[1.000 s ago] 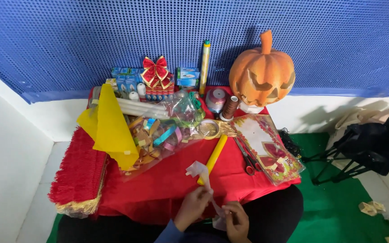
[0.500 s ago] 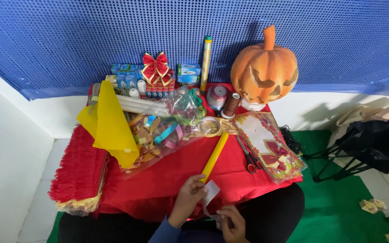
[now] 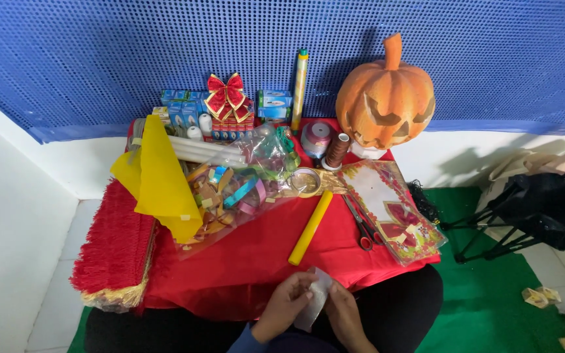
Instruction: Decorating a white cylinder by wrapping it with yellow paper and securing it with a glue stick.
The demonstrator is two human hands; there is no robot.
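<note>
Both my hands meet at the near edge of a small table covered in red cloth (image 3: 256,261). My left hand (image 3: 287,305) and my right hand (image 3: 344,312) together pinch a small white piece of paper or plastic (image 3: 313,301) held between them above my lap. Just beyond my fingers a yellow roll (image 3: 310,227) lies slanted on the cloth. Red-handled scissors (image 3: 361,225) rest to its right.
An orange carved pumpkin (image 3: 386,98) stands at the back right. A clear bag of coloured ribbon scraps (image 3: 237,189), yellow paper (image 3: 158,176), a red bow (image 3: 226,95), thread spools (image 3: 325,144) and a packet of decorations (image 3: 393,212) crowd the table. A black tripod (image 3: 524,209) stands on green floor at right.
My hands have dropped from above the table edge toward my lap, bringing the white piece down with them. The items on the table stay put.
</note>
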